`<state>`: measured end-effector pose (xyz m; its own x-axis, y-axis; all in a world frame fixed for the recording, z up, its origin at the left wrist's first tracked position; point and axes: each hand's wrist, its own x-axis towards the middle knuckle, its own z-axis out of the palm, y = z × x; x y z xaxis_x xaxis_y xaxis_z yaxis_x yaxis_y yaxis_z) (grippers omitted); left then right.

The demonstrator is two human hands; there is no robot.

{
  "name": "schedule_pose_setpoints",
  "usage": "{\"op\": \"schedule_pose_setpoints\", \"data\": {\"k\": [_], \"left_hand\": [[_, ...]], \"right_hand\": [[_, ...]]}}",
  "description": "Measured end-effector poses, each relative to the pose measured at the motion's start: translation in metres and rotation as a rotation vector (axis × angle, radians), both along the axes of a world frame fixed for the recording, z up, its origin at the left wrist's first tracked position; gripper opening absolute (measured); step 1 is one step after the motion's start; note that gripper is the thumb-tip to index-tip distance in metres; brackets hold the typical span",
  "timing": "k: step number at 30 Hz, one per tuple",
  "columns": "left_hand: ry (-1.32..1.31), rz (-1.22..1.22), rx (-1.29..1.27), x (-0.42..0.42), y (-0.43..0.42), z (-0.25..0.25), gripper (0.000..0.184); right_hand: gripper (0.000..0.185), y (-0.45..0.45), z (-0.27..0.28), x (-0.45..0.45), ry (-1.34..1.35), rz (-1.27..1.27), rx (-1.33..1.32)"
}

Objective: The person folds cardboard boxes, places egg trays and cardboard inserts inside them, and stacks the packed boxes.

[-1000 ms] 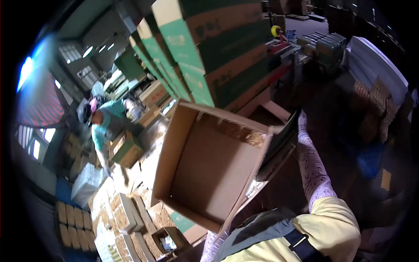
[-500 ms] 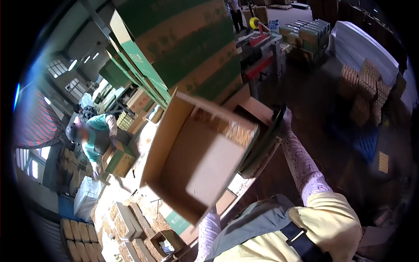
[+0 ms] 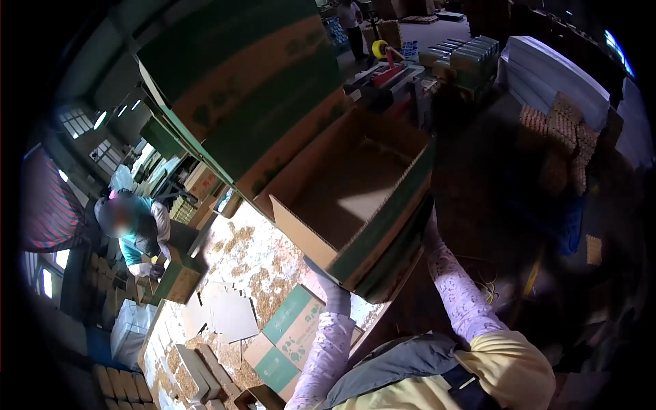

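An open cardboard box (image 3: 393, 236), green and brown outside, is tilted in front of me with its inside facing up. My left hand (image 3: 333, 292), in a grey glove, grips its lower near corner, with the fingers partly hidden behind the cardboard. At the right side my right hand (image 3: 432, 229) holds the box low down, mostly lost in shadow. Below the box's near side is a dark layer that I cannot make out. A tall stack of green and brown cartons (image 3: 239, 102) rises directly behind the box.
The table (image 3: 249, 242) is strewn with brown shavings. On it lie a flattened carton (image 3: 290, 335) and pale cardboard sheets (image 3: 229, 311). Across it, a co-worker (image 3: 137, 222) handles a small carton (image 3: 179, 280). A red and grey machine (image 3: 393, 75) and egg trays (image 3: 557, 130) stand right.
The open box has swung right and levelled, away from the table's middle, uncovering the flattened carton and sheets. My left hand has come into view at its corner; my right hand is lower.
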<state>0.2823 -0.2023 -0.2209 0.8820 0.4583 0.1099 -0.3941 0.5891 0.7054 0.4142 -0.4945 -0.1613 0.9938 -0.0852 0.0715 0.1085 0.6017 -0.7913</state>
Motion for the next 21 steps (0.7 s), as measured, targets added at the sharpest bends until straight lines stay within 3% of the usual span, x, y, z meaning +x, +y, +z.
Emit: {"op": "schedule_pose_setpoints", "data": {"k": [2,3,4,6,9,11,13,15,16,17,18,20,21], "left_hand": [[0.089,0.040,0.098,0.013,0.001,-0.035,0.054],[0.157,0.099,0.359,0.017,0.002,-0.038,0.054],[0.185,0.074,0.235,0.015,0.001,-0.044,0.052],[0.237,0.048,-0.028,0.002,-0.015,-0.012,0.049],[0.450,0.215,0.587,-0.046,-0.008,0.022,0.058],[0.585,0.190,1.126,-0.117,-0.017,0.045,0.075],[0.899,0.166,1.521,-0.218,0.022,0.007,0.089],[1.227,0.066,1.674,-0.341,0.073,-0.032,0.103],[1.559,-0.217,1.621,-0.383,0.082,0.003,0.111],[1.658,-0.332,1.630,-0.430,0.099,-0.008,0.113],[1.757,-0.454,1.626,-0.471,0.103,-0.019,0.115],[1.662,-0.327,1.829,-0.507,0.104,-0.019,0.103],[1.572,-0.127,1.885,-0.523,0.112,-0.060,0.094]], "right_hand": [[0.070,-0.002,0.007,0.000,0.074,0.015,0.021],[0.068,-0.005,0.002,0.002,0.120,-0.007,-0.009],[0.067,-0.006,-0.004,0.001,0.169,-0.018,-0.043],[0.062,-0.016,-0.015,0.010,0.174,0.114,0.139],[0.058,-0.027,-0.025,0.000,0.041,0.177,-0.082],[0.052,-0.048,-0.033,-0.009,-0.016,0.128,-0.172],[0.042,-0.047,-0.072,-0.054,0.116,-0.176,-0.111],[0.034,-0.035,-0.138,-0.124,0.312,-0.361,-0.125],[0.030,-0.025,-0.169,-0.167,0.407,-0.288,-0.203],[0.026,-0.025,-0.185,-0.211,0.409,0.073,-0.755],[0.029,-0.002,-0.190,-0.243,0.376,0.298,-0.965],[0.024,0.061,-0.151,-0.293,0.050,0.583,-1.318],[0.025,0.090,-0.126,-0.305,-0.085,0.714,-1.296]]}}
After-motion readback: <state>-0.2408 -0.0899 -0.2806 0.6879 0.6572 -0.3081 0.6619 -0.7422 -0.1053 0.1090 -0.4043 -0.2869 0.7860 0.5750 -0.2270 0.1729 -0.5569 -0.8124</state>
